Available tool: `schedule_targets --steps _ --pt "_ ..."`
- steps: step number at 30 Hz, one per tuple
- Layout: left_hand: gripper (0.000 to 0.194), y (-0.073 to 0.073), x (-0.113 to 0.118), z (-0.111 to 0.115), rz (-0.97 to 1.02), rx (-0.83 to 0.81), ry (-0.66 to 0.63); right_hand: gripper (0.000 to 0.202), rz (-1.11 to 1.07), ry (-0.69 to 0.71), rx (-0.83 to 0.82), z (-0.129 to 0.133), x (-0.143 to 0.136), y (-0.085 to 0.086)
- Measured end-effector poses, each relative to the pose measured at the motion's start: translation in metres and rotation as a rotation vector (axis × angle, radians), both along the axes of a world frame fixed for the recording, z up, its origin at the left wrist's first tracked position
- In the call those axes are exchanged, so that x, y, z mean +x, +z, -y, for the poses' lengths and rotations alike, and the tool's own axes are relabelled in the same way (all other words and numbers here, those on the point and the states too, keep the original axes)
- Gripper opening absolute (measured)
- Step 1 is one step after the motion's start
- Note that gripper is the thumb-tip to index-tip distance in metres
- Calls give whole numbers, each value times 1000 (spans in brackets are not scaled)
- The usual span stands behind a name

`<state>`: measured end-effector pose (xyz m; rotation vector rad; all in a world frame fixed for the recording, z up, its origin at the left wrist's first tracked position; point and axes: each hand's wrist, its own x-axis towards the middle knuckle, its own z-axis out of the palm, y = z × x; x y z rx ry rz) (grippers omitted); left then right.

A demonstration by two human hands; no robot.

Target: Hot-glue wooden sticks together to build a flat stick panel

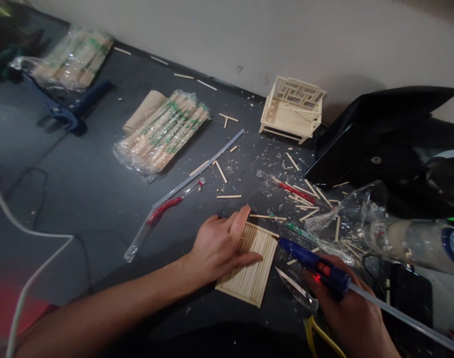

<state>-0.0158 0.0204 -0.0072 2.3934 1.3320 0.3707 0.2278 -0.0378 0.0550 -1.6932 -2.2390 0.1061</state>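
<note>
A small panel of pale wooden sticks [245, 278] laid side by side rests on the dark table. My left hand [223, 243] holds it, thumb across its face and the other fingers at its far edge. In my right hand [342, 303] is a blue glue gun [305, 256] with a glowing red light and a clear glue stick [402, 313] coming out of its back. The gun's tip meets the panel's upper right corner. Close to my right hand lie scissors [292, 286] with yellow handles, blades pointing toward the panel.
A miniature stick-built bench [292, 114] stands by the wall. Plastic-wrapped chopstick packs [165, 132] lie left, near a blue clamp-like tool [68, 112]. A spare glue stick [199, 169], loose stick pieces [301, 196], a clear bottle [406, 243] and a white cable [29, 286] surround the work.
</note>
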Motion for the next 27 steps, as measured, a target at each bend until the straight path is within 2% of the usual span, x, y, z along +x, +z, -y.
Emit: schedule_targets --steps 7,14,19,22,25,27 --pt "92 -1 1 0 3 -7 17 25 51 31 -7 -2 0 7" --pt "95 -5 1 1 22 42 5 22 58 93 -165 -23 0 27" --pt "96 -6 1 2 12 17 11 19 73 99 -289 -29 3 32" --pt "97 -3 2 2 -6 2 4 26 17 -1 -331 -27 4 31" --pt "97 0 4 0 -30 -3 -11 33 -111 -216 -333 -23 6 30" --pt "96 3 5 -1 -49 -17 -14 35 -237 -362 -431 -19 10 30"
